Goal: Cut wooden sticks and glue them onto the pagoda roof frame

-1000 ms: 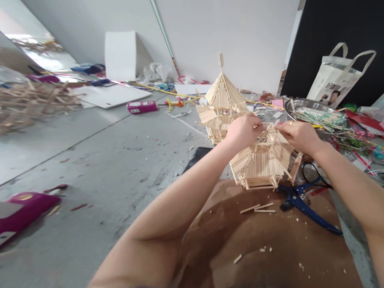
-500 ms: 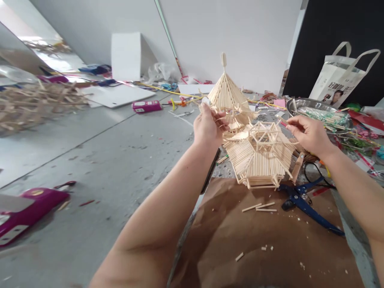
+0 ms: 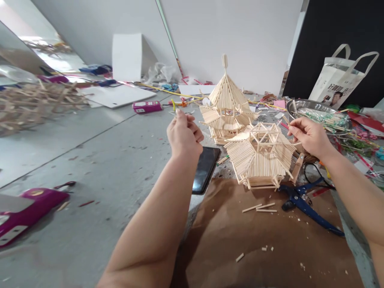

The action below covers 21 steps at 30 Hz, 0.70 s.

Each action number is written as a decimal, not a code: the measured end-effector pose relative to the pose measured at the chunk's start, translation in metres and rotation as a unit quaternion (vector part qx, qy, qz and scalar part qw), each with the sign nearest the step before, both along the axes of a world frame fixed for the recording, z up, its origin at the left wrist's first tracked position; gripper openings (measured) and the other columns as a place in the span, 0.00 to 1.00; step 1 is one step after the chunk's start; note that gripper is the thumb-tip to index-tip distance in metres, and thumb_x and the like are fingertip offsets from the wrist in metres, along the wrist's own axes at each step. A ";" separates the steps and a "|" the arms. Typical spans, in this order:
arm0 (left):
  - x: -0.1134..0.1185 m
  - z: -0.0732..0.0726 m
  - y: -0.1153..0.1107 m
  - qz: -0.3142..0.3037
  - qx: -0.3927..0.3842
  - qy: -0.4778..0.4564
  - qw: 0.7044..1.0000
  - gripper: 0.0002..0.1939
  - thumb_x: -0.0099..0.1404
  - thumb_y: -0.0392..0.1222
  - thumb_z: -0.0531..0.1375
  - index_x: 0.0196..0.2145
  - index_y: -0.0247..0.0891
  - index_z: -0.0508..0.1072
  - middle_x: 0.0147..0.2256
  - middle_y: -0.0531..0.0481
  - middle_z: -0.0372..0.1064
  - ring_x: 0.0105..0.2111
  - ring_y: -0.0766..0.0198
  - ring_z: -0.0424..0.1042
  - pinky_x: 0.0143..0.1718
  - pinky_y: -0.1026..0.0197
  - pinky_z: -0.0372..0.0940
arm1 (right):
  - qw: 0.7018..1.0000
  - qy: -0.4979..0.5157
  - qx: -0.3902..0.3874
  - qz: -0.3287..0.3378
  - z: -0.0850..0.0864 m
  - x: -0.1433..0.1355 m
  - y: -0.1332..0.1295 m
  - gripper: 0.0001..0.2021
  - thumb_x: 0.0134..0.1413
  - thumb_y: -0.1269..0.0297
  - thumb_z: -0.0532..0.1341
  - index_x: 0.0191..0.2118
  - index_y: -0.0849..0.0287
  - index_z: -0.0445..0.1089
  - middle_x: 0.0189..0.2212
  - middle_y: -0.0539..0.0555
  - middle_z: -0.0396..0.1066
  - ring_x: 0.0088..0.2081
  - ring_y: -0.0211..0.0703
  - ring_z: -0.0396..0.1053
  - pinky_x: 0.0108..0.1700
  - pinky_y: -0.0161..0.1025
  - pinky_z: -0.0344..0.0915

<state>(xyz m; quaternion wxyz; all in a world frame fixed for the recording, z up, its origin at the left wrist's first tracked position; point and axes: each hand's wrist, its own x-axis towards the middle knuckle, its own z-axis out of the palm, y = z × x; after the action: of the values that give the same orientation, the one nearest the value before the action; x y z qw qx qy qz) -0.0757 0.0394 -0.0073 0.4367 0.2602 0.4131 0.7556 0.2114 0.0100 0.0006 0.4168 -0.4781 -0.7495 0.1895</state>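
Pinching a short pale stick (image 3: 285,119) in the right hand (image 3: 312,138), close by the open-topped stick model (image 3: 261,162) at the far edge of the brown paper (image 3: 270,236). Having swung the left hand (image 3: 183,138) farther left, half open with loose curl and nothing visibly held, now exposing the black phone (image 3: 207,168) and suggesting a pause in handling the model's top, just in front of the spired pagoda (image 3: 228,94).
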 end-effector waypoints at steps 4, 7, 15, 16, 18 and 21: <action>0.011 0.008 -0.019 -0.018 0.094 0.102 0.990 0.16 0.60 0.43 0.55 0.17 0.37 0.62 0.10 0.61 0.40 0.10 0.76 0.37 0.13 0.65 0.33 | 0.994 0.083 -0.065 0.008 0.008 -0.011 -0.010 0.06 0.52 0.61 0.56 0.32 0.58 0.63 0.23 0.49 0.68 0.19 0.31 0.62 0.23 0.34 0.62; 0.022 0.009 -0.030 -0.055 0.093 0.259 0.960 0.13 0.59 0.41 0.56 0.18 0.36 0.66 0.11 0.60 0.45 0.11 0.75 0.42 0.14 0.65 0.36 | 0.993 0.087 -0.080 0.009 0.011 -0.017 -0.016 0.05 0.50 0.62 0.57 0.32 0.58 0.63 0.23 0.49 0.68 0.19 0.31 0.62 0.23 0.34 0.62; 0.020 -0.011 -0.013 -0.011 0.028 0.323 0.946 0.08 0.57 0.42 0.56 0.27 0.36 0.71 0.22 0.53 0.63 0.17 0.73 0.53 0.17 0.67 0.47 | 0.994 0.071 -0.079 0.001 0.001 -0.013 -0.011 0.05 0.50 0.62 0.57 0.31 0.58 0.63 0.24 0.49 0.69 0.22 0.31 0.63 0.27 0.35 0.63; 0.017 -0.015 -0.007 0.031 0.025 0.281 0.959 0.08 0.58 0.43 0.55 0.27 0.37 0.71 0.26 0.52 0.65 0.18 0.73 0.54 0.17 0.67 0.48 | 0.994 0.078 -0.081 0.001 -0.001 -0.012 -0.010 0.06 0.50 0.62 0.57 0.31 0.58 0.63 0.24 0.49 0.69 0.22 0.31 0.63 0.27 0.35 0.63; 0.011 -0.025 0.003 0.089 -0.006 0.198 0.976 0.11 0.60 0.42 0.51 0.26 0.36 0.69 0.31 0.50 0.66 0.20 0.72 0.57 0.18 0.67 0.51 | 0.992 0.092 -0.089 0.001 -0.005 -0.011 -0.008 0.07 0.50 0.61 0.58 0.31 0.58 0.63 0.24 0.49 0.69 0.21 0.31 0.63 0.26 0.34 0.62; 0.005 -0.043 0.018 0.155 -0.085 0.103 0.979 0.09 0.61 0.41 0.50 0.28 0.37 0.69 0.34 0.50 0.67 0.26 0.71 0.63 0.22 0.69 0.55 | 0.989 0.108 -0.100 0.009 -0.010 -0.010 -0.008 0.08 0.49 0.60 0.59 0.32 0.59 0.63 0.25 0.49 0.69 0.20 0.31 0.62 0.25 0.34 0.62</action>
<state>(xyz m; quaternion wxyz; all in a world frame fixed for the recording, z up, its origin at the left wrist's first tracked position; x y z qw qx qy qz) -0.0706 0.0570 -0.0508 0.2904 0.2315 0.5533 0.7457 0.2011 0.0025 -0.0093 0.4440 -0.4870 -0.6817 0.3177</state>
